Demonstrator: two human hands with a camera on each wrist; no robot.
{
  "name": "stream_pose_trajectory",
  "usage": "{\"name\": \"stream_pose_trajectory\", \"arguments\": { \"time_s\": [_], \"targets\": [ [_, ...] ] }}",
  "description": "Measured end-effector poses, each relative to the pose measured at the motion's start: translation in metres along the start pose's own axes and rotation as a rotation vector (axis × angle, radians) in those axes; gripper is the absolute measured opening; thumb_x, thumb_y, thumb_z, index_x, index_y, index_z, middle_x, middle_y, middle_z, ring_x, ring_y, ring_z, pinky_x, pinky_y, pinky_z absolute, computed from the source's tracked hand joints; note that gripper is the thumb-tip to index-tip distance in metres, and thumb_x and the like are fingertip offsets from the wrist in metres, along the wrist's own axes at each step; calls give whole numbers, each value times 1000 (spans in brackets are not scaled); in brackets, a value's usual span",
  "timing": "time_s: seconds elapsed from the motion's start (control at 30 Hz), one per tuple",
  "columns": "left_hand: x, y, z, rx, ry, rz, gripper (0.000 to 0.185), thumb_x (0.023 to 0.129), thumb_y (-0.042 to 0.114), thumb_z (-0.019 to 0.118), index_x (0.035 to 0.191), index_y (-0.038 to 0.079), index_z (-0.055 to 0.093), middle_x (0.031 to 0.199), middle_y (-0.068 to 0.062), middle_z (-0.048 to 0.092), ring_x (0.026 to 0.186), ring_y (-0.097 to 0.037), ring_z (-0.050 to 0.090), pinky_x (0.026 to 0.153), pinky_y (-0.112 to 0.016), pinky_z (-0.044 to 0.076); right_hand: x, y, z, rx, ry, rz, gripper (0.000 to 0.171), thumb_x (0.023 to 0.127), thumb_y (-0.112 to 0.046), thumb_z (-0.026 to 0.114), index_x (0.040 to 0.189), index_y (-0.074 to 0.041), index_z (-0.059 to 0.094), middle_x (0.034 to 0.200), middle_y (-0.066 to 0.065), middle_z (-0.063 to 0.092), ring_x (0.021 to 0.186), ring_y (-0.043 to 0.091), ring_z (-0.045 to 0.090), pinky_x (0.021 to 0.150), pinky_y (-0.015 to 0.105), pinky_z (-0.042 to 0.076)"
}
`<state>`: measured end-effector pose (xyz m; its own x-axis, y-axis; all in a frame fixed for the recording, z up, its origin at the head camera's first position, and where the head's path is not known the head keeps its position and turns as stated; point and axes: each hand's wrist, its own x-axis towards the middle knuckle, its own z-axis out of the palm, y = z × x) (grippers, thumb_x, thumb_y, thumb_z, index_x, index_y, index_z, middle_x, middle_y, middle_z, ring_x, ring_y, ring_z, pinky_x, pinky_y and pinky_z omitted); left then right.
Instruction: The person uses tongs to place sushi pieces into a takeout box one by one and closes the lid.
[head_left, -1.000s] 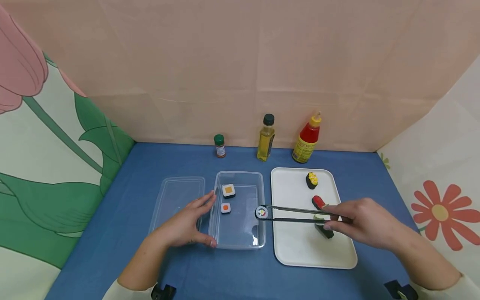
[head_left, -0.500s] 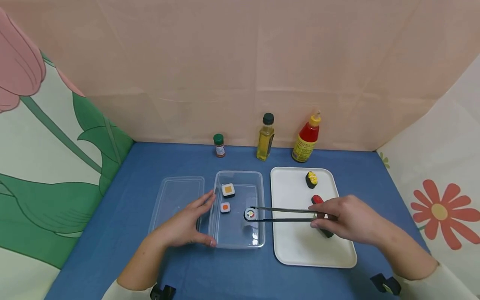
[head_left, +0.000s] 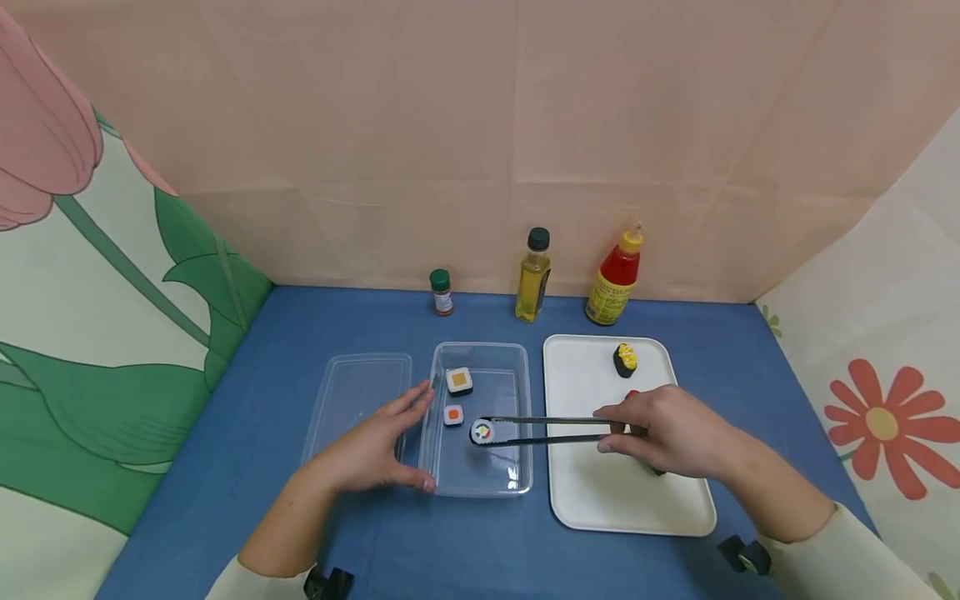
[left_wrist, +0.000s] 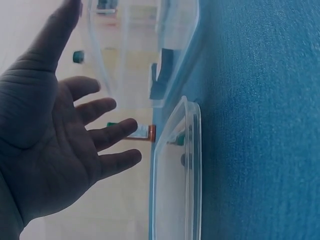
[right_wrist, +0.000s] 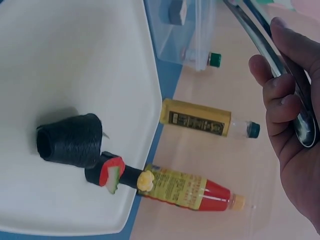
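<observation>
The left hand (head_left: 375,446) spreads its thumb and fingers at the side of the clear container (head_left: 527,375); a clear lid (head_left: 363,379) lies partly beneath that hand. The right hand (head_left: 671,433) pinches the tongs (head_left: 566,420), whose tips hold a round sushi roll (head_left: 482,431) between both hands, within the container's outline. Two squarish pieces (head_left: 459,380) sit inside, just right of the left fingertips. Below the right hand, the white tray (head_left: 600,508) rests on the surface (head_left: 480,550).

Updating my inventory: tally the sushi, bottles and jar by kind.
Square white-topped sushi rolls: 2
Round white-faced sushi roll: 1
Black sushi cone: 1
Red-topped black sushi, yellow-topped black sushi: 2
Yellow bottle, red squeeze bottle: 2
Small green-capped jar: 1
Total: 9
</observation>
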<state>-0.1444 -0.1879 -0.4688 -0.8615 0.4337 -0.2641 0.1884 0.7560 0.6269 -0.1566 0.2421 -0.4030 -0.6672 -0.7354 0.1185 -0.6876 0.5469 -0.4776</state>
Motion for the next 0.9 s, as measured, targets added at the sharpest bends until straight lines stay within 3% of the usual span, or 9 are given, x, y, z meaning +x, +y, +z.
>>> {"name": "stream_pose_trajectory", "arguments": {
  "time_s": [0.23,0.6,0.9],
  "targets": [
    [1,-1,1,0,0,6,129,66,56,95,167,20,23,175,2,9,157,-39,18,114,-64,34,10,-1,9,4,-35,3,35,91,-35,82,118,-12,80,92,-12,76,63,-5,54,58,20,50],
    [0,-1,1,-19,-2,18,128,68,55,94,167,18,22,175,0,8,157,-39,16,115,-63,33,29,-6,20,-24,-111,-27,36,92,-34,81,118,-9,79,81,-17,69,64,-4,53,60,19,50],
    [1,-3,2,-40,-4,26,127,69,52,94,167,20,21,175,3,6,157,-37,15,115,-63,34,46,-11,32,-68,-165,-41,34,91,-34,82,118,-13,80,75,-20,65,65,-4,55,71,26,53]
  ]
}}
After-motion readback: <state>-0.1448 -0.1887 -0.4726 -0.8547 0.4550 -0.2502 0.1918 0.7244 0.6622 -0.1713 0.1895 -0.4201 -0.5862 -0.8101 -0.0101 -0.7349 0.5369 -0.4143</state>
